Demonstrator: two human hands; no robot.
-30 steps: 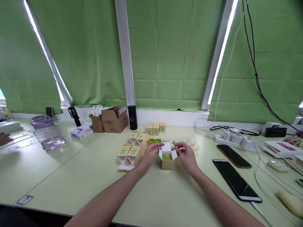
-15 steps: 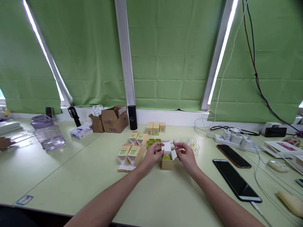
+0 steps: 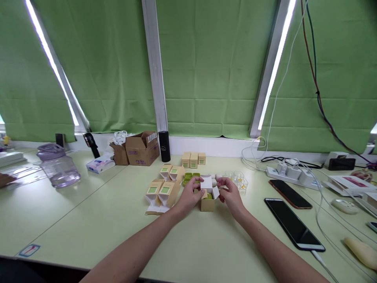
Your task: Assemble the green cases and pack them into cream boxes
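Observation:
A small kraft cardboard box (image 3: 207, 205) stands upright on the table between my hands, its white-lined flaps raised. Inside it, part of a yellow-green item (image 3: 209, 196) shows. My left hand (image 3: 191, 194) is closed at the box's left flap, thumb and fingers pinching near its top edge. On the other side, my right hand (image 3: 231, 194) has its fingertips on the right flap. Just behind the box sit several green containers (image 3: 191, 177), partly covered by my left hand. Several clear cups (image 3: 239, 179) with golden bits stand beyond my right hand.
Partly folded kraft boxes (image 3: 165, 192) lie left of my hand; three closed ones (image 3: 193, 160) stand behind. Further off are a black cylinder (image 3: 164, 146), a large carton (image 3: 141, 151) and a purple-lidded jug (image 3: 59, 167). Phones (image 3: 294, 224), cables and a power strip (image 3: 291, 175) occupy the right.
My left thumb has shifted slightly inward over the box's left flap, covering more of the green item. The right hand and the box stay nearly in place.

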